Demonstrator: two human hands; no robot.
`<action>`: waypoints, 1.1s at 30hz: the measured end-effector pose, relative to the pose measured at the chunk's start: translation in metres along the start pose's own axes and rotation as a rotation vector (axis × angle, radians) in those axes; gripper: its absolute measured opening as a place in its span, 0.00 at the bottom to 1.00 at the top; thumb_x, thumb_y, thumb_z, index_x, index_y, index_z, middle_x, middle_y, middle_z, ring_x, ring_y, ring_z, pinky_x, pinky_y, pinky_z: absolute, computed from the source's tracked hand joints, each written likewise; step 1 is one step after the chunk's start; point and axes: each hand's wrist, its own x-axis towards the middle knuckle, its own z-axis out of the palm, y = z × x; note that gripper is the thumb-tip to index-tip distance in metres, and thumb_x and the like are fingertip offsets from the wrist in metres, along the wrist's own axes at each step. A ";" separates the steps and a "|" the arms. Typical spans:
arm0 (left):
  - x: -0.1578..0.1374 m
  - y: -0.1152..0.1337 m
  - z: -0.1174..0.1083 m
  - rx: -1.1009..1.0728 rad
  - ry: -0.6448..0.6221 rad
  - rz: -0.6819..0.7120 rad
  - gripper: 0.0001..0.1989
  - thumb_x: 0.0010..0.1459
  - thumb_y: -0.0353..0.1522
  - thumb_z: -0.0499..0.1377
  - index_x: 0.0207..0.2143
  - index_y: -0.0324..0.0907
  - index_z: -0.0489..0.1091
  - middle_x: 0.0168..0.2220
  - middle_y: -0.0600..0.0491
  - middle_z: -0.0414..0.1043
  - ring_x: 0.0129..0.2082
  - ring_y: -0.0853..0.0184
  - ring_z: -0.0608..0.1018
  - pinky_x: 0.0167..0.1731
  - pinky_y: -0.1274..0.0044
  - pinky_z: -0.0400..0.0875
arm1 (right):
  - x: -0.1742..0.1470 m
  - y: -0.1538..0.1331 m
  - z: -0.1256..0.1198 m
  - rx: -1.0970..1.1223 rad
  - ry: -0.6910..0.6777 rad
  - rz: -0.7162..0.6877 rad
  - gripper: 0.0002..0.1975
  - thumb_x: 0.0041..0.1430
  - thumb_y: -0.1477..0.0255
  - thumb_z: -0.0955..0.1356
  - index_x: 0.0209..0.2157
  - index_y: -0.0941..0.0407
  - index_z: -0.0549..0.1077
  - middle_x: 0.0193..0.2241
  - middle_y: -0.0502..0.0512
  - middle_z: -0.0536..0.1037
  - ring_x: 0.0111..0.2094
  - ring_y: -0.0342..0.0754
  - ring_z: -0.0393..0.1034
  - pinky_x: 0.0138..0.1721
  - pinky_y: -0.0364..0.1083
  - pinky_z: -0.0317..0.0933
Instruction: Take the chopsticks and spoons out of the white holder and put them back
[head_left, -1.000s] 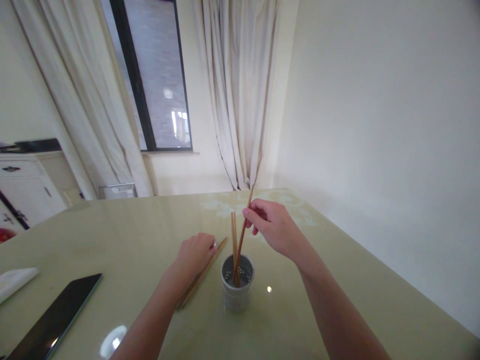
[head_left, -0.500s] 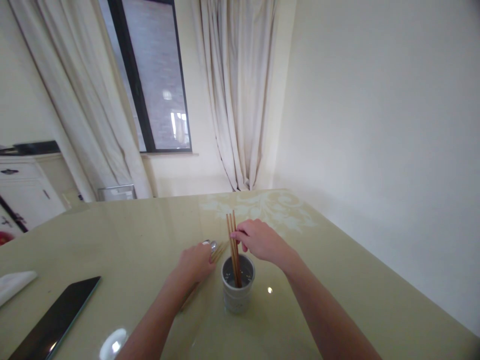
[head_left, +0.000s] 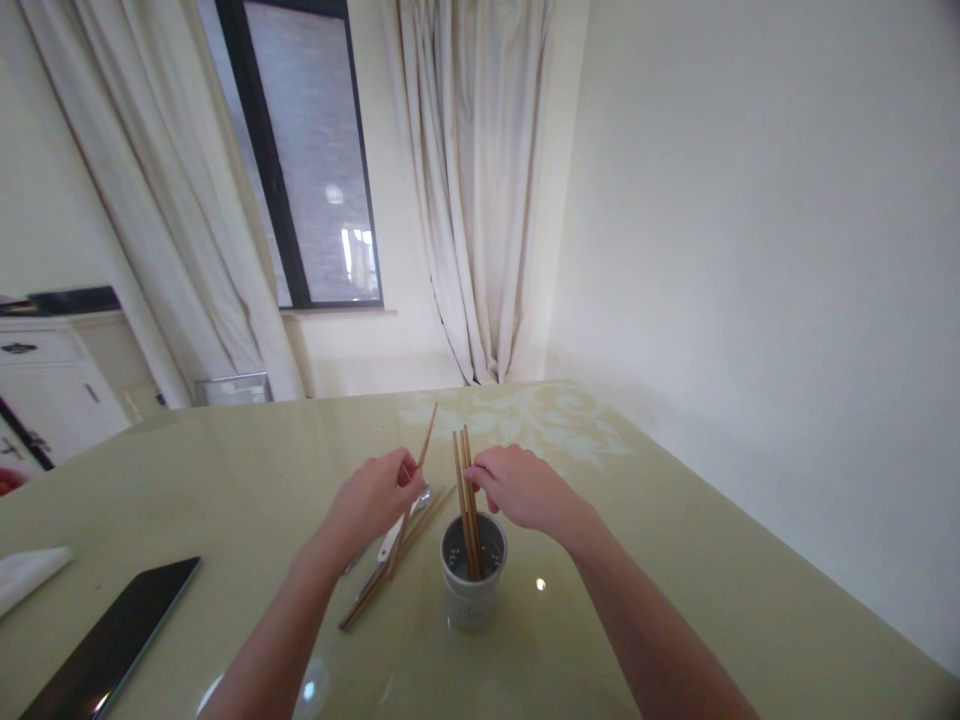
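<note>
A grey cup [head_left: 474, 600] stands upright on the table, with several wooden chopsticks [head_left: 462, 490] in it. My right hand [head_left: 517, 485] pinches these near their upper ends, above the cup's rim. To the left, my left hand [head_left: 382, 490] is closed on a single chopstick [head_left: 428, 435], held tilted with its thin end up. Under that hand, more chopsticks [head_left: 364, 605] lie on the table in a slanting bundle. Beside them lies cutlery with a white handle [head_left: 388, 540], and a shiny metal end [head_left: 424, 497] shows past my fingers.
A black tablet-like slab [head_left: 112, 635] lies on the glossy table [head_left: 675, 600] at left, with a white object [head_left: 30, 575] beyond it. The wall [head_left: 750, 300] runs along the table's right side. A white cabinet [head_left: 60, 385] and curtains [head_left: 480, 200] stand behind.
My left hand has risen from the pile on the table and now lifts one chopstick. My right hand stays at the chopsticks in the cup.
</note>
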 end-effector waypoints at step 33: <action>-0.005 -0.009 0.045 0.425 -0.294 -0.079 0.08 0.62 0.32 0.58 0.42 0.43 0.75 0.46 0.40 0.82 0.48 0.50 0.83 0.43 0.67 0.74 | 0.001 0.010 0.000 0.125 -0.060 0.025 0.05 0.65 0.72 0.70 0.35 0.57 0.79 0.29 0.54 0.83 0.25 0.44 0.76 0.28 0.41 0.59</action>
